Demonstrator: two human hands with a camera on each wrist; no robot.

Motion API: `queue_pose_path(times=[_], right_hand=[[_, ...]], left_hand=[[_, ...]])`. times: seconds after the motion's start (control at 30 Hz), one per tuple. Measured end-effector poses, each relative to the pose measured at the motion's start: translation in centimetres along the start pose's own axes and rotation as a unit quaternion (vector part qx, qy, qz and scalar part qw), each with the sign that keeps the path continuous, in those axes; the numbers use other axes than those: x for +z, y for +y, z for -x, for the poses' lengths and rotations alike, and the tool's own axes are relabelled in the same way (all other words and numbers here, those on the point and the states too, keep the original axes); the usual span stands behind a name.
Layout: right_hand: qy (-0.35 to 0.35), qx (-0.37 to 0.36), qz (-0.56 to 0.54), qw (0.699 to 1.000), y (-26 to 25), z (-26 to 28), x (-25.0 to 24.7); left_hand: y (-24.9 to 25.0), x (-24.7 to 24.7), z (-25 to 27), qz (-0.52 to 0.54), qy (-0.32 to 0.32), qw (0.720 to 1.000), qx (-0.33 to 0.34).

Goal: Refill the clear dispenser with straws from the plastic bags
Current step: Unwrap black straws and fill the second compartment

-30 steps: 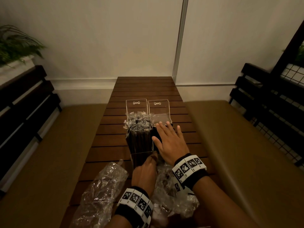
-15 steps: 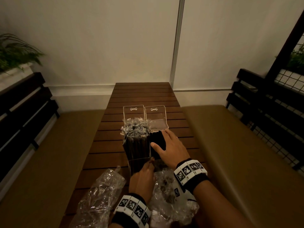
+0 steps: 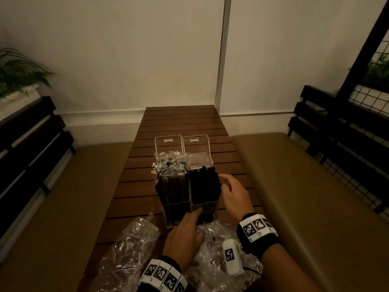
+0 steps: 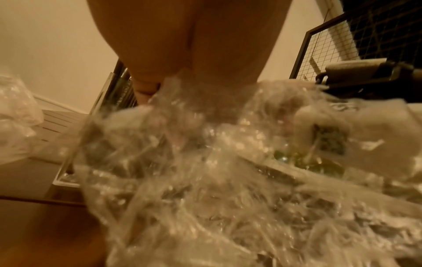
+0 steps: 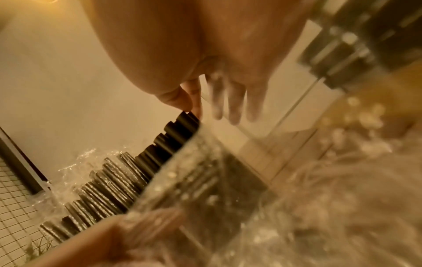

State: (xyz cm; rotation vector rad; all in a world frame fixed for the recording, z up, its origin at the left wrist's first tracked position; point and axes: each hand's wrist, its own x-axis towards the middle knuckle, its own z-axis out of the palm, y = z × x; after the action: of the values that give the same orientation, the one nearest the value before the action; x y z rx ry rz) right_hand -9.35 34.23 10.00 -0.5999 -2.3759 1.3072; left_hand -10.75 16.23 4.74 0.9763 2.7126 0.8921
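Note:
The clear two-compartment dispenser (image 3: 179,213) stands mid-table with both lids (image 3: 195,148) tipped back. Its left half holds wrapped straws (image 3: 170,175) with crinkled tops; its right half holds bare black straws (image 3: 203,182). My right hand (image 3: 229,188) hovers at the dispenser's right side, fingers loose and spread. In the right wrist view the right hand (image 5: 217,86) has its thumb at the black straws (image 5: 173,131). My left hand (image 3: 187,228) reaches over a crumpled plastic bag (image 3: 212,262), fingertips against the dispenser's front base. In the left wrist view the plastic bag (image 4: 205,180) hides the fingers.
A second crumpled bag (image 3: 124,249) lies at the near left of the slatted wooden table (image 3: 181,123). Cushioned benches (image 3: 294,186) with dark slatted backs flank the table. A wall closes the far end. A wire grid panel (image 3: 370,98) stands at the right.
My right hand has lifted off the tops of the black straws and drawn back to the dispenser's right side, so the straws now show. The left hand stays at the base.

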Motion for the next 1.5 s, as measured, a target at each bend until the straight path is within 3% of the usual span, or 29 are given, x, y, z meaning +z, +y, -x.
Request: queue_pose_path(times=[0.1,0.23,0.37,0.47,0.53,0.57,0.63,0.77,0.83,0.9,0.97,1.13,1.23,1.5], right_hand=[[0.012,0.003,-0.034,0.999,0.1,0.4,-0.3],[0.093,0.052,-0.146,0.984,-0.6,0.1,-1.3],[0.151,0.142,-0.347,0.914,-2.0,0.1,-2.9],[0.16,0.19,-0.491,0.835,-2.4,0.6,-4.3],[0.159,0.213,-0.546,0.795,-2.5,1.0,-5.3],[0.157,0.211,-0.557,0.788,-2.6,1.4,-5.9],[0.154,0.185,-0.545,0.803,-2.5,2.4,-7.2],[0.108,0.118,-0.375,0.913,0.3,6.2,-7.3],[0.056,0.098,-0.25,0.962,3.5,9.0,-5.7],[-0.023,0.097,-0.143,0.985,6.0,11.9,-4.1],[-0.061,0.099,-0.093,0.989,7.5,13.2,-3.0],[-0.028,0.095,-0.087,0.991,6.5,10.3,-1.7],[-0.03,0.092,-0.046,0.994,5.5,7.5,-1.3],[-0.118,0.1,-0.008,0.988,3.8,3.6,0.7]], left_hand=[[-0.2,0.1,0.9,0.01,0.012,1.0,-0.001],[-0.9,0.6,1.9,-0.01,0.001,1.0,-0.007],[-1.2,1.2,2.6,-0.017,-0.001,1.0,-0.023],[-1.3,1.4,3.1,-0.019,0.002,0.999,-0.037],[-1.7,1.7,3.3,-0.015,0.006,0.998,-0.053],[-1.9,1.9,3.4,-0.013,0.007,0.998,-0.062],[-2.2,2.2,3.8,0.007,0.016,0.997,-0.078],[-2.2,2.2,5.1,0.089,0.051,0.989,-0.103],[-2.3,2.2,5.7,0.128,0.088,0.979,-0.132],[-2.3,2.4,6.2,0.143,0.107,0.972,-0.15],[-2.1,2.7,6.5,0.134,0.094,0.975,-0.15],[-2.6,2.1,5.8,0.052,0.048,0.984,-0.161],[-3.6,1.5,4.9,0.065,0.044,0.979,-0.187],[-3.1,-0.2,3.7,0.071,0.041,0.978,-0.194]])
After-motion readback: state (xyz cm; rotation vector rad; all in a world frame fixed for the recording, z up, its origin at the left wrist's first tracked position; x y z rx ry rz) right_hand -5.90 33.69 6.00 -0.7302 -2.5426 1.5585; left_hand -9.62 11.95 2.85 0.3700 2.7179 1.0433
